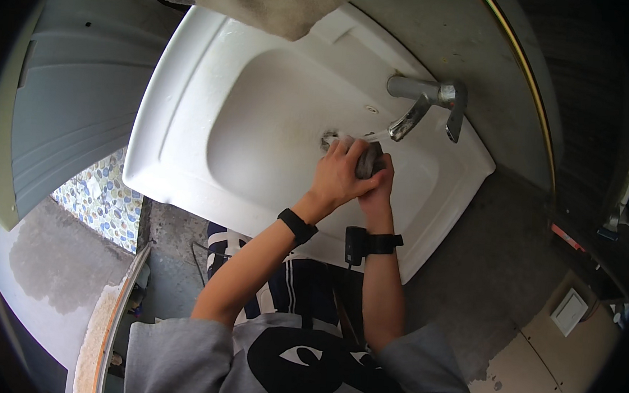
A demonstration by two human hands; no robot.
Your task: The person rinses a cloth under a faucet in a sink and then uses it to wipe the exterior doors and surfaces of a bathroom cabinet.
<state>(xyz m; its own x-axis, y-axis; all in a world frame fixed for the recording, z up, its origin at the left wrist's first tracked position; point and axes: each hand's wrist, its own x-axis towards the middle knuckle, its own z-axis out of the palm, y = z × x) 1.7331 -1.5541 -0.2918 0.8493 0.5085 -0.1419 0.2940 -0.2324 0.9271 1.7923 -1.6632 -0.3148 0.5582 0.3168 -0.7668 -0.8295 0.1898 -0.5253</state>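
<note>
My left hand [335,172] and my right hand [381,187] are pressed together over the basin of a white ceramic washbasin [264,139]. Between them they grip a bunched grey cloth [369,161], which looks wet. Much of the cloth is hidden by my fingers. A thin stream of water [375,136] runs onto it from the spout of a chrome single-lever faucet [410,118]. A dark patch beside my left fingertips could be the drain or more cloth; I cannot tell which.
A grey towel [251,1] hangs over the basin's far left edge. The faucet lever [455,124] juts out on the right, near the wall. A small overflow hole [371,109] sits in the basin wall. On the left stands a ribbed grey plastic panel [94,86].
</note>
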